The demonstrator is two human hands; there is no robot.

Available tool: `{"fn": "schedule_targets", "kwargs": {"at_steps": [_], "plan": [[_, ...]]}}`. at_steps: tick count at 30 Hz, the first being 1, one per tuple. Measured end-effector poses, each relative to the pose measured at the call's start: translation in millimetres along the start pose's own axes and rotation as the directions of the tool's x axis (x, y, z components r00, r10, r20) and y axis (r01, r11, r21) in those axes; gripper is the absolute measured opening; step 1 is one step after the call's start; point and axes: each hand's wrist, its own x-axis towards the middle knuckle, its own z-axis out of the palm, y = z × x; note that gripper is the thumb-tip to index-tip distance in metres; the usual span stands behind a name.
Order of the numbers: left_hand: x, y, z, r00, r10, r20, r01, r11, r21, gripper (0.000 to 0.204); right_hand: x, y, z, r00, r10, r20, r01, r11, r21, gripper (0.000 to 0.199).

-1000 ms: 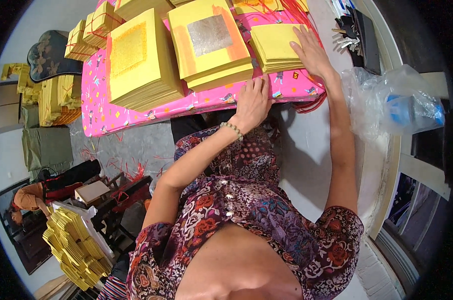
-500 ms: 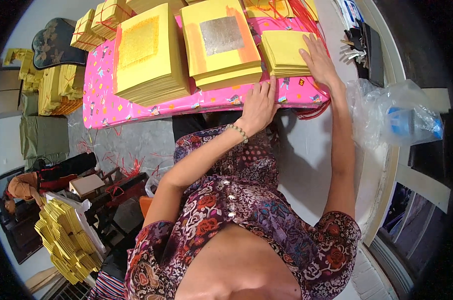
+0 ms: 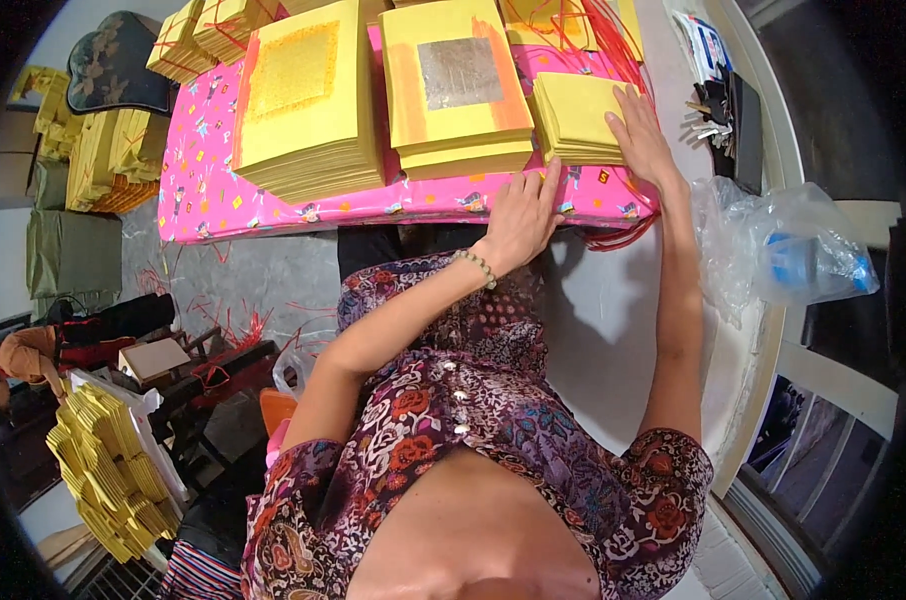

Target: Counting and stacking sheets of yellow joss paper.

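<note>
My right hand [image 3: 641, 140] lies flat, fingers spread, on the right edge of a small stack of plain yellow paper sheets [image 3: 575, 115]. My left hand [image 3: 522, 215], with a bead bracelet on the wrist, rests on the front edge of the pink patterned table [image 3: 203, 170], fingertips touching the near corner of that small stack. Neither hand grips anything. To the left stands a thick stack of yellow sheets with a silver foil square [image 3: 457, 85], and beyond it a stack with a gold square [image 3: 303, 100].
Tied bundles of yellow paper [image 3: 208, 30] sit at the table's far left, more stacks [image 3: 103, 170] on the floor. A folded pile of yellow paper [image 3: 113, 470] lies at lower left. A clear plastic bag [image 3: 788, 255] sits at the right, red strings [image 3: 613, 235] by the table's corner.
The view has shifted so the table sits lower in the picture. My left hand has slid slightly forward to touch the small stack; my right hand stays on it.
</note>
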Motion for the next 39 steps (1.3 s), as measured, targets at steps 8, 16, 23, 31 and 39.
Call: {"fn": "schedule_targets", "kwargs": {"at_steps": [8, 16, 23, 31, 39], "plan": [[-0.8, -4.9, 2.2, 0.998, -0.010, -0.063, 0.010, 1.000, 0.000, 0.092, 5.6, -3.2, 1.1, 0.999, -0.003, 0.032, 0.003, 1.000, 0.002, 0.064], [-30.0, -13.7, -11.6, 0.997, -0.048, -0.059, 0.036, 0.982, -0.185, 0.084, 12.2, -16.4, -16.8, 0.994, -0.067, 0.091, 0.068, 0.998, -0.007, 0.057], [-55.7, -21.3, -33.5, 0.971, 0.041, -0.236, -0.093, 0.972, -0.215, 0.060, 28.3, -21.4, -35.4, 0.982, -0.119, 0.149, 0.135, 0.985, -0.106, 0.052], [-64.1, -32.4, -69.1, 0.956, 0.007, -0.292, -0.095, 0.953, -0.288, 0.054, 35.5, -89.9, -56.3, 0.962, -0.272, 0.000, 0.272, 0.962, 0.030, 0.045], [-67.3, -43.3, -94.3, 0.930, -0.026, -0.368, -0.094, 0.947, -0.306, 0.053, 25.1, -173.0, -26.5, 0.869, -0.495, -0.007, 0.495, 0.868, 0.051, 0.046]]}}
